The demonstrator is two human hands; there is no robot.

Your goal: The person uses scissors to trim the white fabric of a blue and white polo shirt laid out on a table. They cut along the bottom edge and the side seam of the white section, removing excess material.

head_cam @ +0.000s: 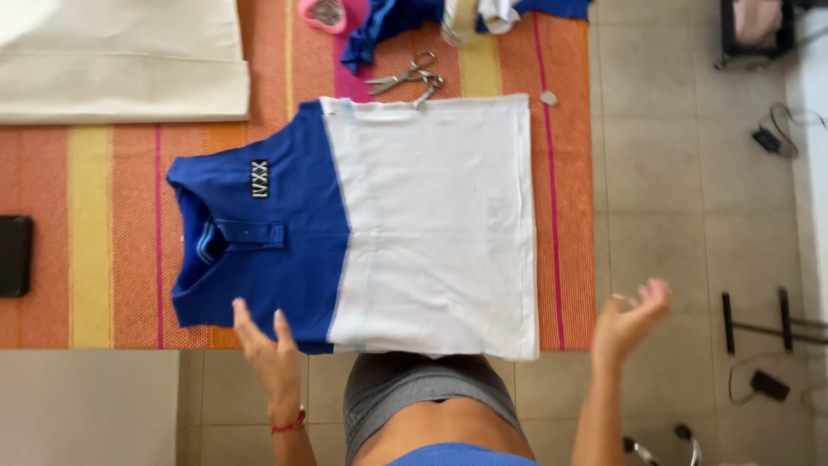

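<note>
shirts – 1 (362,224) | scissors – 1 (404,79) | hands – 2 (269,349) | phones – 1 (15,255)

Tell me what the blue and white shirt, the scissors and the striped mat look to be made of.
Shirt: soft knit cloth, probably cotton, matte; it lies limp with faint creases. Scissors: bare metal, judging by the grey shine on blades and handles. Striped mat: woven fabric or fibre; a fine ribbed weave shows across the orange and yellow bands.

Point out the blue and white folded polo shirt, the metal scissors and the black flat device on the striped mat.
Blue and white folded polo shirt (431,224): head view, on its white body panel.
Metal scissors (405,78): head view, at the blades' pivot.
Black flat device (15,255): head view, middle of its face.
</note>
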